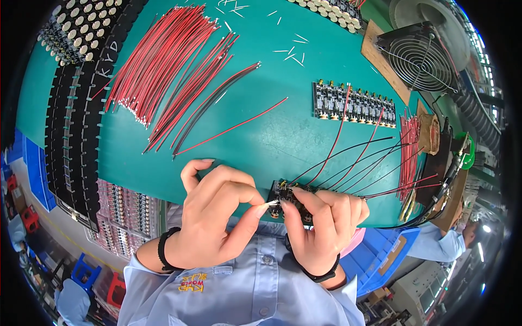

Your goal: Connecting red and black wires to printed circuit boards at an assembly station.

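A dark circuit board strip lies at the near edge of the green table, partly hidden under my right hand. Several red and black wires fan out from it toward the far right. My left hand pinches a small white piece between thumb and forefinger at the strip's left end. Resting on the board, my right hand has its thumb and forefinger closed about it, close to my left fingertips. Farther back on the table lies a second circuit board strip with brass-coloured parts along its edges.
Red and black wires lie bundled at the far left, with one red wire apart. White slivers are scattered behind. Black slotted racks stand left; a fan, another wire bundle and a co-worker's sleeve are at right.
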The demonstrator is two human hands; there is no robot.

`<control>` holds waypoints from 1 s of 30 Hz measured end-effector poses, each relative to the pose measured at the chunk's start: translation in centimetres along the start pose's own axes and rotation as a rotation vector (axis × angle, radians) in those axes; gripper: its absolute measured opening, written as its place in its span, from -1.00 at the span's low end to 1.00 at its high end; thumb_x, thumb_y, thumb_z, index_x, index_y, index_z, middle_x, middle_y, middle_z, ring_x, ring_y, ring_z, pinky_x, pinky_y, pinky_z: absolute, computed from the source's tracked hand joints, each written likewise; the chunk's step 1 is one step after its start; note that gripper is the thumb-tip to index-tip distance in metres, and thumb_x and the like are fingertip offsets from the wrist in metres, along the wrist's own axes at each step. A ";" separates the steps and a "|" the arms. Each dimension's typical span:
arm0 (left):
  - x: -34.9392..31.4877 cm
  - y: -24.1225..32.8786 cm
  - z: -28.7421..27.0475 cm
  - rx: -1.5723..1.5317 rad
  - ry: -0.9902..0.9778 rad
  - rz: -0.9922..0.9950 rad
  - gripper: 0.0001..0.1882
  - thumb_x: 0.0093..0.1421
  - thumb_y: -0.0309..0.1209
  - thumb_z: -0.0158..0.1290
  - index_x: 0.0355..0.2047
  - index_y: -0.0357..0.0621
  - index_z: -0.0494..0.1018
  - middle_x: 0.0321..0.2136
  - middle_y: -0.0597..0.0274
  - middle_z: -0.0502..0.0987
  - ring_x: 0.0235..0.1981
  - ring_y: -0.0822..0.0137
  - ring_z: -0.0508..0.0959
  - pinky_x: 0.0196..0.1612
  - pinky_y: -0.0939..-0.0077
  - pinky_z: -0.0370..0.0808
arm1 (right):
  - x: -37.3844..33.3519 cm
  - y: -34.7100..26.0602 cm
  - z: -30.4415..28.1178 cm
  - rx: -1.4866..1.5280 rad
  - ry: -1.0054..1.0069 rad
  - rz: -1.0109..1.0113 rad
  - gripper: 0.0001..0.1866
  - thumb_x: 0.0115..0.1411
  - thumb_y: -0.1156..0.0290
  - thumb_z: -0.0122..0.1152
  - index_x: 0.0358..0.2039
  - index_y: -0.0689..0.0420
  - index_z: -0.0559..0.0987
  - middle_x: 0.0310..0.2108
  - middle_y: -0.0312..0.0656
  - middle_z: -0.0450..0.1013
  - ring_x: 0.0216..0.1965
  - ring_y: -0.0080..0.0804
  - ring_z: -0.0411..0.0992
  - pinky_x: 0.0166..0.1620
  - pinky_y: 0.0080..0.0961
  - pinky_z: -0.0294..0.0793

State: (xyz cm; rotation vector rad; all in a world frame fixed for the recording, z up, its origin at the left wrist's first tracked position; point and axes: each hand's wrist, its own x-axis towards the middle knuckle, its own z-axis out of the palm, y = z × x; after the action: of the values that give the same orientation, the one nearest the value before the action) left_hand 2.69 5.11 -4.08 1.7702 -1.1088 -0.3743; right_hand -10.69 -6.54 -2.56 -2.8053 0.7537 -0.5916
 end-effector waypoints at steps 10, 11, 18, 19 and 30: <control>-0.2 0.5 0.5 -0.152 -0.077 0.017 -0.89 0.02 -0.48 0.19 -0.44 -0.08 0.47 -0.46 0.32 0.50 -0.43 0.39 0.47 0.03 0.19 0.08 | -0.1 1.0 -1.0 0.586 -0.106 0.053 -0.80 -0.13 0.43 0.40 -0.43 0.10 0.60 -0.47 -0.30 0.44 -0.42 -0.37 0.27 -0.21 -0.43 0.13; -0.2 0.5 0.5 -0.151 -0.078 0.017 -0.89 0.02 -0.48 0.19 -0.44 -0.08 0.47 -0.46 0.32 0.50 -0.43 0.39 0.47 0.03 0.19 0.08 | -0.2 1.0 -1.0 0.613 -0.114 0.068 -0.81 -0.14 0.44 0.40 -0.45 0.10 0.60 -0.47 -0.29 0.45 -0.43 -0.37 0.27 -0.21 -0.43 0.13; 0.1 0.5 0.4 -0.140 -0.020 -0.023 -0.87 0.00 -0.49 0.21 -0.43 -0.10 0.48 -0.45 0.32 0.51 -0.42 0.38 0.47 0.01 0.21 0.10 | -0.7 1.5 -1.0 0.480 -0.006 0.078 -0.82 -0.15 0.48 0.39 -0.47 0.08 0.57 -0.49 -0.34 0.40 -0.41 -0.41 0.28 -0.21 -0.45 0.11; 0.1 0.4 0.3 -0.141 -0.020 -0.025 -0.87 0.00 -0.49 0.21 -0.43 -0.10 0.48 -0.45 0.32 0.51 -0.42 0.38 0.47 0.01 0.21 0.10 | -0.9 1.5 -1.0 0.399 0.036 0.081 -0.82 -0.15 0.49 0.39 -0.47 0.06 0.57 -0.50 -0.36 0.39 -0.41 -0.42 0.28 -0.20 -0.45 0.10; 0.2 0.2 0.2 -0.030 -0.007 -0.041 -0.86 -0.04 -0.50 0.23 -0.47 -0.09 0.48 -0.45 0.34 0.50 -0.42 0.35 0.46 0.00 0.21 0.11 | -0.9 1.4 0.3 0.030 0.044 0.072 -0.79 -0.15 0.46 0.40 -0.46 -0.02 0.57 -0.47 -0.42 0.35 -0.37 -0.43 0.28 -0.16 -0.41 0.06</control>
State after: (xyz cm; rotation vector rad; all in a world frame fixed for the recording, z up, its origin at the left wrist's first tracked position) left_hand 2.57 4.76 -4.01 1.7682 -1.0678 -0.4197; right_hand -11.87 -7.24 -3.53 -2.7332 0.8438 -0.6483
